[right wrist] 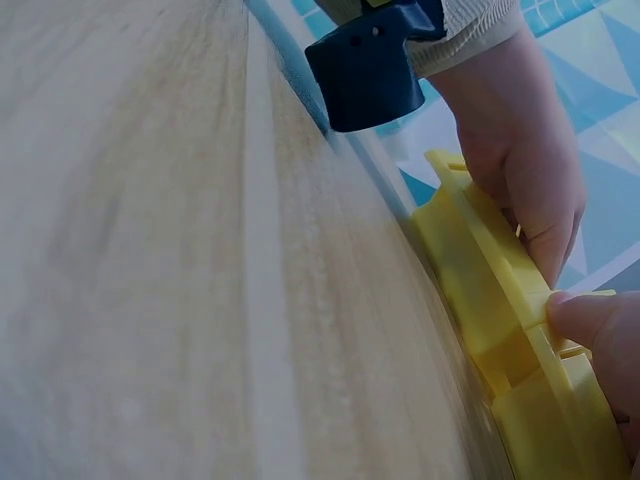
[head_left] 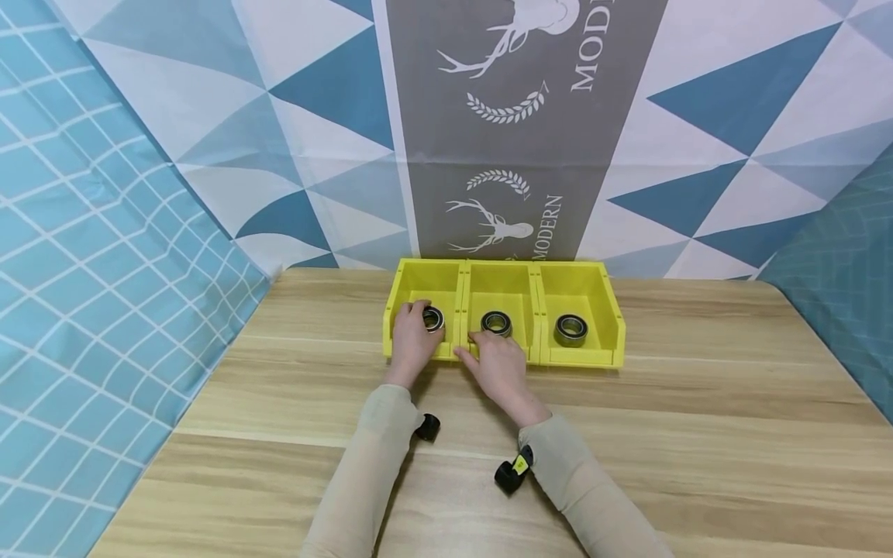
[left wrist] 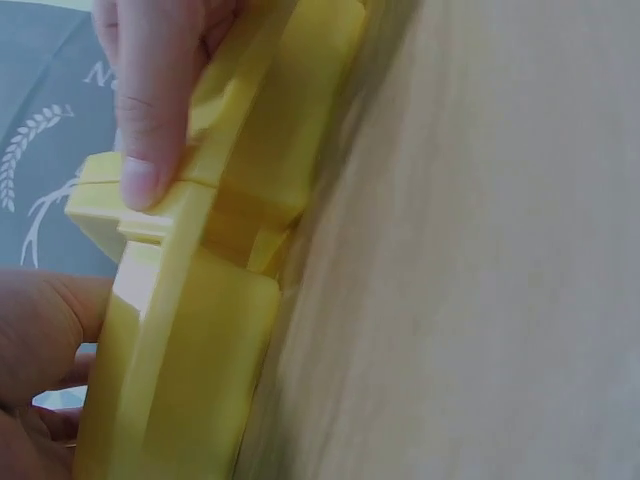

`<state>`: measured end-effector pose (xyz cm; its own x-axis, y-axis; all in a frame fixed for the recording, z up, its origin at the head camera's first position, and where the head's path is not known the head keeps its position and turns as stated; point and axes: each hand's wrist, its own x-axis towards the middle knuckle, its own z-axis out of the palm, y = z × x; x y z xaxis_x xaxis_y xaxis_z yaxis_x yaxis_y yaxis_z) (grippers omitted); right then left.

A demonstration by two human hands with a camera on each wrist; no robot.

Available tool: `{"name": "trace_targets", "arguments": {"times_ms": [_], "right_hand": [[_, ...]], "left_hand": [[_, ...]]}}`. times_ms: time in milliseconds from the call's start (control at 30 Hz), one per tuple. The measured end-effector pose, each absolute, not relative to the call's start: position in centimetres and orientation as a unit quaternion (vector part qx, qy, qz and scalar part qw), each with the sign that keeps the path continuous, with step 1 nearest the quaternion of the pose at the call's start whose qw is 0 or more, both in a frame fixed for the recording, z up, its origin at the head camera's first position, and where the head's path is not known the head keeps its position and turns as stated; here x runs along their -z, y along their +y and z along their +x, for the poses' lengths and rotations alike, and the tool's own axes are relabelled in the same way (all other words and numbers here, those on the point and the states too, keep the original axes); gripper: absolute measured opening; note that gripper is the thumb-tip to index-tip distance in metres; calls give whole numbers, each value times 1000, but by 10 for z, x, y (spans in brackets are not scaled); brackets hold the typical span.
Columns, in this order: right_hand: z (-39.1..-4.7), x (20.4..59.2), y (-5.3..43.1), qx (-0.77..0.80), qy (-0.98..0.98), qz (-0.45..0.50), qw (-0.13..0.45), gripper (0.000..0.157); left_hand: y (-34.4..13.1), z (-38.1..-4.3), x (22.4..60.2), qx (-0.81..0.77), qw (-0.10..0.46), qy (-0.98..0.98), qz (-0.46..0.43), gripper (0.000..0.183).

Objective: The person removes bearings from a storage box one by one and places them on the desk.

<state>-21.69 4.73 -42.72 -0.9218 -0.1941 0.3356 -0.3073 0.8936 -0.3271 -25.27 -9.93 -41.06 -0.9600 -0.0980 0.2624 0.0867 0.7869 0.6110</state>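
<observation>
Three yellow storage bins (head_left: 501, 356) stand joined side by side, each with one metal ball bearing in it. My left hand (head_left: 413, 341) reaches into the left bin, fingers and thumb around its bearing (head_left: 433, 318), which looks tilted. The left wrist view shows part of this hand (left wrist: 40, 350) behind the bin wall, without the bearing. My right hand (head_left: 501, 364) grips the front rim of the middle bin, its thumb on the rim near the divider. Just beyond those fingers lies the middle bearing (head_left: 496, 323). A third bearing (head_left: 571, 330) lies flat in the right bin.
The bins stand on a wood-grain table (head_left: 698, 434), near its back edge. Behind them hangs a patterned cloth (head_left: 335, 155), with blue gridded cloth (head_left: 84, 256) at the left. A black wrist camera (head_left: 512, 474) sits at the right cuff, another (head_left: 428, 427) at the left.
</observation>
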Motion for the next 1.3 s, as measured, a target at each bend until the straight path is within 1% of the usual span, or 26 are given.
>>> {"name": "trace_targets", "arguments": {"times_ms": [167, 467, 767, 1067, 1300], "right_hand": [[-217, 428, 48, -189, -963, 129, 143, 49], [-219, 427, 48, -182, -965, 134, 132, 51], [-218, 425, 48, -181, -964, 141, 132, 50], [-218, 427, 47, -192, -961, 143, 135, 49], [-219, 429, 47, -196, -959, 144, 144, 48]], "left_hand": [[-100, -252, 410, 342, 140, -929, 7, 56], [-103, -253, 410, 375, 141, -916, 8, 56], [-108, -252, 404, 355, 126, -926, -7, 57], [-112, -246, 399, 328, 153, -932, -31, 56], [-113, -240, 392, 318, 163, -933, -51, 54]]}}
